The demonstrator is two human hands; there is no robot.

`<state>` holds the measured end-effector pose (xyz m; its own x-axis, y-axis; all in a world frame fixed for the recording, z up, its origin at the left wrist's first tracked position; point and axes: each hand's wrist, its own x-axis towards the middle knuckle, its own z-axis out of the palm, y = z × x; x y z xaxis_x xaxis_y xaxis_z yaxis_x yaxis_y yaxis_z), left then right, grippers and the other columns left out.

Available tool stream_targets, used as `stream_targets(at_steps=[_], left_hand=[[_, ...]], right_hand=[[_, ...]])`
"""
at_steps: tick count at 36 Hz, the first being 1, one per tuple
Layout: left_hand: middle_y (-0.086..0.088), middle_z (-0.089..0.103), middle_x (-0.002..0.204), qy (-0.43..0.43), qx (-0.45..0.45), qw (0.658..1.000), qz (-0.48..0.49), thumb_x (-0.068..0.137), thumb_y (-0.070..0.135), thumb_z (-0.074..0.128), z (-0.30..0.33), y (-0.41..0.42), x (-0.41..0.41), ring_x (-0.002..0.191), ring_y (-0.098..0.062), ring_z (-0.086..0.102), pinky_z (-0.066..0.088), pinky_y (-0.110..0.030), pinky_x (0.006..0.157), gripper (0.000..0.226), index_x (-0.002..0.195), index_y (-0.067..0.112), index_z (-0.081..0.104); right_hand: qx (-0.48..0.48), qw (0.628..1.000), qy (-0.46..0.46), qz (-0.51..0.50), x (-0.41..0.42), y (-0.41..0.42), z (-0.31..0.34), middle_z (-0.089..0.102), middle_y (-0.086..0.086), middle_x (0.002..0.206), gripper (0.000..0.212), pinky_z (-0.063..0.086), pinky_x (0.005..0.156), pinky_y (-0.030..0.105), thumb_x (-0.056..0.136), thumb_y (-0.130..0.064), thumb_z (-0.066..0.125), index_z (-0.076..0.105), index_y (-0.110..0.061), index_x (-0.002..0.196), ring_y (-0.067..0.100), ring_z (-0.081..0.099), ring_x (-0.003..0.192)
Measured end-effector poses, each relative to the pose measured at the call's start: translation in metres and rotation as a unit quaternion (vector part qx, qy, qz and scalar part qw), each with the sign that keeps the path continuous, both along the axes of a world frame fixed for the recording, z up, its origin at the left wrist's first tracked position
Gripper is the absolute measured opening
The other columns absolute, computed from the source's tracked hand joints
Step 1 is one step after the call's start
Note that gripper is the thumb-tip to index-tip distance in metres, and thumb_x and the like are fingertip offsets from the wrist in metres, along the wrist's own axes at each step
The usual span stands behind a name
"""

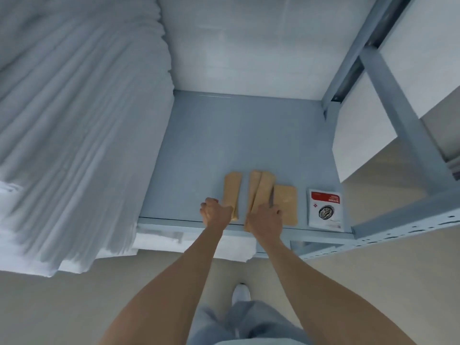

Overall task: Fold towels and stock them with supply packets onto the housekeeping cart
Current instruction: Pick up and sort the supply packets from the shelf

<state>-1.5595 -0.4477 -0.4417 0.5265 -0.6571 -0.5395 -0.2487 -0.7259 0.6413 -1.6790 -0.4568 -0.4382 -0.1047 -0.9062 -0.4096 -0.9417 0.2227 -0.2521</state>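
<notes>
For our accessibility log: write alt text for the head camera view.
A person's left hand and right hand each grip tan paper packets at the front edge of a blue-grey metal shelf. Another tan packet and a red-and-white packet lie flat to the right, and a tall stack of folded white towels fills the shelf's left side.

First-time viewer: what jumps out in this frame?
The tall stack of white towels filling the left side of the grey shelf. Next, at the shelf's front edge, the left hand and right hand each gripping tan paper packets, one more tan packet lying flat beside them. A red-and-white packet sits at the front right corner.
</notes>
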Motion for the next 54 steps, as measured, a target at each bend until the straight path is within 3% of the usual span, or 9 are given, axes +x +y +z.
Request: stream_targets(at_steps=[5,15,20,26,30,36,41,47,54], left_hand=[[-0.018,0.042,0.139,-0.058,0.024,0.997,-0.038,0.091,0.019,0.059,-0.008,-0.008,-0.017,0.13,-0.033,0.038,0.031,-0.037,0.108,0.051,0.135,-0.002,0.041],[-0.01,0.048,0.127,-0.22,0.064,0.967,-0.115,0.091,0.02,0.054,-0.03,-0.026,-0.035,0.12,-0.028,0.045,0.04,-0.036,0.093,0.039,0.126,0.005,0.044],[-0.011,0.05,0.13,-0.19,0.093,0.973,-0.094,0.094,0.017,0.053,-0.033,-0.025,-0.035,0.123,-0.028,0.046,0.041,-0.036,0.097,0.037,0.127,0.005,0.042],[-0.016,0.047,0.138,-0.131,0.091,0.982,-0.098,0.097,0.016,0.056,-0.031,-0.026,-0.022,0.129,-0.03,0.042,0.039,-0.032,0.1,0.043,0.132,0.0,0.037],[-0.02,0.041,0.139,-0.061,0.086,0.992,-0.062,0.091,0.012,0.062,-0.028,-0.027,-0.013,0.128,-0.036,0.044,0.039,-0.036,0.102,0.051,0.132,-0.003,0.035],[-0.019,0.059,0.121,0.031,0.057,0.996,-0.053,0.087,0.003,0.057,-0.024,-0.022,-0.006,0.116,-0.036,0.055,0.049,-0.043,0.094,0.033,0.118,0.001,0.047],[-0.018,0.059,0.118,0.077,0.028,0.995,-0.053,0.086,-0.003,0.045,-0.013,-0.013,-0.003,0.108,-0.034,0.057,0.052,-0.043,0.09,0.028,0.111,0.001,0.057],[-0.012,0.067,0.108,0.208,-0.067,0.976,-0.017,0.088,-0.001,0.043,0.021,0.006,0.002,0.097,-0.029,0.067,0.059,-0.045,0.084,0.029,0.113,0.009,0.054],[-0.021,0.062,0.086,0.353,-0.125,0.926,0.051,0.097,-0.003,0.042,0.077,0.045,0.018,0.06,-0.028,0.065,0.058,-0.039,0.055,0.014,0.106,0.004,0.05]], right_hand=[[-0.032,0.997,0.054,0.042,0.0,0.004,-0.012,0.048,0.022,0.127,0.028,0.047,0.093,0.037,0.099,-0.018,0.043,0.051,-0.005,0.122,0.037,0.049,0.113],[-0.085,0.993,0.048,0.072,0.009,0.001,-0.028,0.051,0.014,0.124,0.03,0.048,0.09,0.032,0.104,-0.024,0.039,0.047,-0.007,0.127,0.03,0.053,0.11],[-0.072,0.992,0.071,0.07,0.013,-0.007,-0.039,0.049,0.017,0.126,0.025,0.037,0.098,0.03,0.101,-0.013,0.042,0.046,-0.005,0.124,0.028,0.046,0.115],[-0.03,0.998,0.052,-0.006,0.025,-0.018,-0.035,0.039,0.022,0.139,0.061,0.038,0.105,0.032,0.1,-0.03,0.05,0.024,0.008,0.14,0.032,0.043,0.124],[-0.008,1.0,0.001,-0.024,0.034,-0.022,-0.035,0.046,0.014,0.137,0.048,0.039,0.102,0.029,0.099,-0.019,0.052,0.035,0.002,0.138,0.025,0.052,0.123],[0.029,0.995,-0.088,-0.043,0.04,-0.017,-0.032,0.054,0.016,0.122,0.023,0.046,0.097,0.036,0.095,-0.011,0.054,0.05,-0.002,0.117,0.031,0.056,0.113],[0.058,0.974,-0.191,-0.105,0.042,-0.007,-0.025,0.059,0.019,0.116,0.018,0.05,0.07,0.035,0.089,-0.004,0.054,0.058,-0.001,0.107,0.034,0.064,0.093],[-0.011,0.936,-0.303,-0.178,0.043,0.021,-0.004,0.063,0.016,0.097,0.014,0.058,0.07,0.051,0.088,0.001,0.044,0.044,-0.008,0.1,0.037,0.067,0.079],[-0.041,0.78,-0.526,-0.336,0.023,0.055,0.043,0.067,0.014,0.074,0.03,0.05,0.047,0.034,0.089,0.006,0.035,0.046,-0.021,0.093,0.026,0.056,0.048]])
